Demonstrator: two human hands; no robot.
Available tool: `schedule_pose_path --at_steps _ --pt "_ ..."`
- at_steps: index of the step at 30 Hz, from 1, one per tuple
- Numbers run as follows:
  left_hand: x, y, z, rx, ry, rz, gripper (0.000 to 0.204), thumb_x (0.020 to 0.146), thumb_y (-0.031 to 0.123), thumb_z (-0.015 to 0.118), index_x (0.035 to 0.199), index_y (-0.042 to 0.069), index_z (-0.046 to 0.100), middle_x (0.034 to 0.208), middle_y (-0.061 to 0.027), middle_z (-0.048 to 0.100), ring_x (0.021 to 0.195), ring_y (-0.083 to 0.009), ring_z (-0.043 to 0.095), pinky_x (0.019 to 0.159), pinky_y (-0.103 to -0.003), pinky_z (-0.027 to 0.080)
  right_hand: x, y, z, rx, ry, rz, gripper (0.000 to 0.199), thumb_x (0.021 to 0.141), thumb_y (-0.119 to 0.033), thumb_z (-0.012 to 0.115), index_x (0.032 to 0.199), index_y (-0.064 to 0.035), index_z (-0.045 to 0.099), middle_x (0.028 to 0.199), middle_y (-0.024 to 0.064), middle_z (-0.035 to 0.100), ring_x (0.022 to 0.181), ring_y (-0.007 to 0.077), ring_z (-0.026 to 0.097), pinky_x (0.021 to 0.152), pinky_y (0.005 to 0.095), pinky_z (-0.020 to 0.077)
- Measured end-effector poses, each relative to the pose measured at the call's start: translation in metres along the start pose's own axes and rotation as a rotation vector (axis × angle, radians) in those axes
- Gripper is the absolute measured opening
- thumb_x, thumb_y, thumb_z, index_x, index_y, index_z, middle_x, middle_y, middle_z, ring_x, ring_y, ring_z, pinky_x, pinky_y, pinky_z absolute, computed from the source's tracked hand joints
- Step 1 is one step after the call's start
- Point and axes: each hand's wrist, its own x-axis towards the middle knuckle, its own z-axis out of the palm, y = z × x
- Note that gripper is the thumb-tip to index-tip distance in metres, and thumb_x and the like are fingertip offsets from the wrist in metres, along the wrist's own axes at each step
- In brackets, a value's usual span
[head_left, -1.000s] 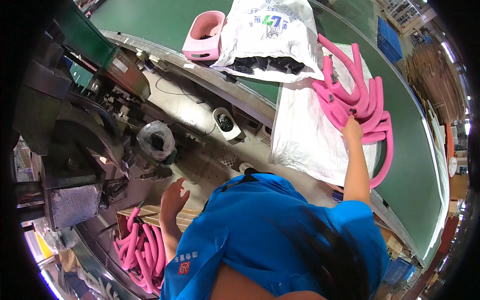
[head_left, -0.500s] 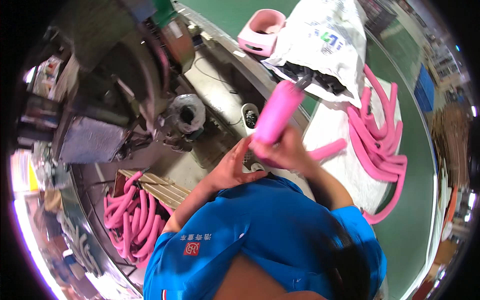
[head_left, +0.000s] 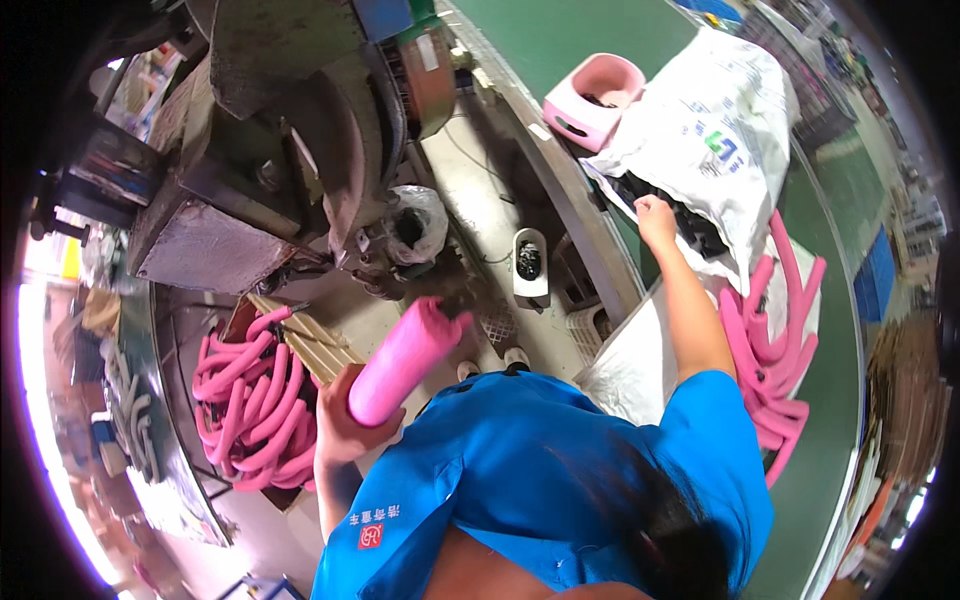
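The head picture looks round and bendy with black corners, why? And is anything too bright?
In the head view a fisheye lens curves straight edges, like the green table edge, and leaves a black rim. The far left glares white. The pink tube in the left hand looks sharp, not blurred.

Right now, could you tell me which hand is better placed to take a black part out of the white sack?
The right hand. It is already at the open mouth of the white sack, beside the black parts. The left hand is low on the other side, full with a pink foam tube.
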Motion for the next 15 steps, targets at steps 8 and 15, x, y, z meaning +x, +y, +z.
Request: schedule_pose_path --at_steps 8,15 --pt "-0.012 0.003 0.017 -0.009 0.072 -0.149 0.041 0.061 0.015 0.076 0.094 -0.001 0.058 0.074 -0.0108 0.061 0.068 -0.016 0.06 0.067 -0.029 0.048 0.057 -0.028 0.018 -0.384 -0.404 -0.126 0.038 0.068 -0.023 0.064 0.094 0.0057 0.062 0.095 0.026 0.063 0.093 0.035 0.062 0.083 0.0411 0.047" --pt "-0.005 -0.004 0.031 -0.134 0.024 -0.125 0.041 0.062 0.017 0.074 0.095 0.0 0.057 0.077 -0.0137 0.062 0.072 -0.0205 0.062 0.069 -0.032 0.048 0.027 -0.048 -0.039 -0.236 -0.368 -0.072 0.03 0.073 -0.023 0.059 0.085 0.0042 0.062 0.085 0.0188 0.066 0.08 0.0317 0.064 0.074 0.0397 0.0476"
